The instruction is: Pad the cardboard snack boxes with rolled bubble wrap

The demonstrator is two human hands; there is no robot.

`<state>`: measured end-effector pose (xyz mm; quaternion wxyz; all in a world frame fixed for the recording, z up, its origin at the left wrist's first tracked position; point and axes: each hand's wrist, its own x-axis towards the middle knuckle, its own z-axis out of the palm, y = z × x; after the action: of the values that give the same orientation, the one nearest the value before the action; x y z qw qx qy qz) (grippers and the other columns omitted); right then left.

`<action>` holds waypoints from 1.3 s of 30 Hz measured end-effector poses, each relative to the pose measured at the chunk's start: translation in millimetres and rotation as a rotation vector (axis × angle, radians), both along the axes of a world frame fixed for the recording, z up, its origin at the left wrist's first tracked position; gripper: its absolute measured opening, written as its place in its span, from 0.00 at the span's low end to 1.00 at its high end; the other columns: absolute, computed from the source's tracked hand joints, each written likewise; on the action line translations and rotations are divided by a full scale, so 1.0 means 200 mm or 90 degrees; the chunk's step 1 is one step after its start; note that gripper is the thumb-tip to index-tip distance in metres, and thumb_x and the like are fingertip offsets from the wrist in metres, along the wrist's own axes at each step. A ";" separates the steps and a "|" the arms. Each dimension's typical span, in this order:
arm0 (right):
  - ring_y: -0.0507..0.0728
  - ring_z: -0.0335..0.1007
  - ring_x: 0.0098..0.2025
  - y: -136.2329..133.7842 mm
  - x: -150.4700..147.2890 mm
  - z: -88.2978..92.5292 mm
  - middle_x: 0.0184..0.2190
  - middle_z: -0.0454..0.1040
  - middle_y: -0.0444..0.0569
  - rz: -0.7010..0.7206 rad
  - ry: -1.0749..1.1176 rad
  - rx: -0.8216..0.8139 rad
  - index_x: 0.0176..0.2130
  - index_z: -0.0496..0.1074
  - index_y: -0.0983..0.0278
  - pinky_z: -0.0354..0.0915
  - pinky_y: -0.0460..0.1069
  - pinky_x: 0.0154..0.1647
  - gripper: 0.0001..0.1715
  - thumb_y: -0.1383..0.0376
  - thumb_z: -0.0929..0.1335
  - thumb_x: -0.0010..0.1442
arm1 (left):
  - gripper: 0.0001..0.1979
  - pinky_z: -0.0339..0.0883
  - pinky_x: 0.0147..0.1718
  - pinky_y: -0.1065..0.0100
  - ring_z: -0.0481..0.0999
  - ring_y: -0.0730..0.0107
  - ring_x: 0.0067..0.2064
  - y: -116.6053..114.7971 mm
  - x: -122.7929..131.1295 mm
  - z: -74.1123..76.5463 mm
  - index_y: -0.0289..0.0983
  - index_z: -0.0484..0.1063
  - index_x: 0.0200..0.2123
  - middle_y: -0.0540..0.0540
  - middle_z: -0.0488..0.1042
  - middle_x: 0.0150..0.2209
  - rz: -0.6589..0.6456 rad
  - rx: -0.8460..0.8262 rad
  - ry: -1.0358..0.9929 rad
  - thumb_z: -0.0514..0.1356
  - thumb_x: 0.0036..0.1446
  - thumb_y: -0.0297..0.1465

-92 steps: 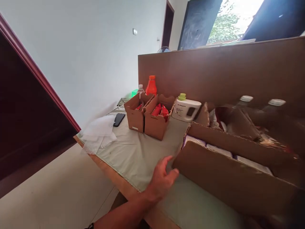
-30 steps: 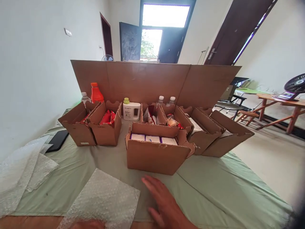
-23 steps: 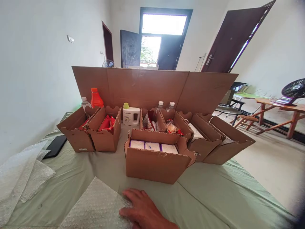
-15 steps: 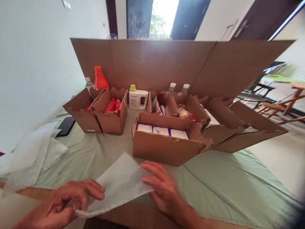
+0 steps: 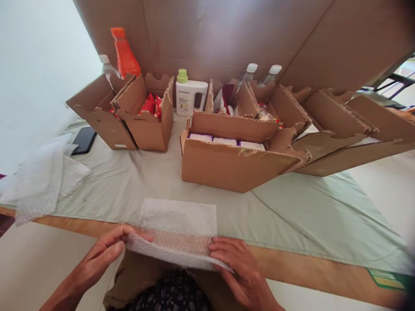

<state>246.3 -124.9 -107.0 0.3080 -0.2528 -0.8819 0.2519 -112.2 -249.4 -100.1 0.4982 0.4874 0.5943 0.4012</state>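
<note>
A sheet of bubble wrap lies across the table's front edge, its near end curving up over my lap. My left hand grips the sheet's left near corner between thumb and fingers. At the right near corner, my right hand has its fingers on top and thumb beneath, pinching it. Beyond the sheet stands an open cardboard box holding a row of white packs with purple edges.
More bubble wrap is piled at the left beside a black phone. Cardboard bins with red packets, a white jug, an orange bottle and clear bottles line the back. A tall cardboard panel stands behind them.
The bubble wrap has turned from slanted to square with the table edge and come down onto it. Both hands have shifted to its near corners. My view has tilted downward.
</note>
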 end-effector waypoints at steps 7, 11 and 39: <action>0.55 0.76 0.28 0.04 -0.11 0.03 0.30 0.79 0.45 -0.194 0.010 -0.127 0.41 0.76 0.61 0.72 0.46 0.29 0.11 0.61 0.65 0.70 | 0.17 0.80 0.41 0.61 0.85 0.55 0.41 0.10 0.13 0.05 0.42 0.81 0.41 0.43 0.85 0.40 0.147 0.036 0.291 0.64 0.56 0.46; 0.55 0.73 0.25 0.09 -0.19 -0.05 0.26 0.77 0.45 -0.299 -0.005 0.048 0.43 0.76 0.64 0.69 0.48 0.27 0.17 0.56 0.63 0.72 | 0.14 0.79 0.36 0.65 0.85 0.60 0.36 0.20 0.18 0.05 0.40 0.79 0.41 0.46 0.85 0.35 0.201 0.110 0.379 0.61 0.59 0.42; 0.64 0.66 0.64 0.08 -0.22 -0.07 0.61 0.72 0.54 -0.073 -0.175 0.151 0.56 0.72 0.61 0.66 0.61 0.58 0.19 0.71 0.62 0.70 | 0.24 0.48 0.68 0.50 0.59 0.51 0.70 0.25 0.28 -0.19 0.42 0.65 0.66 0.43 0.65 0.69 -0.023 0.322 0.823 0.54 0.67 0.32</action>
<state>202.2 -109.2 -121.0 0.2262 -0.2964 -0.9234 0.0913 -56.1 -198.5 -138.5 -0.0781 0.7396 0.6518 0.1482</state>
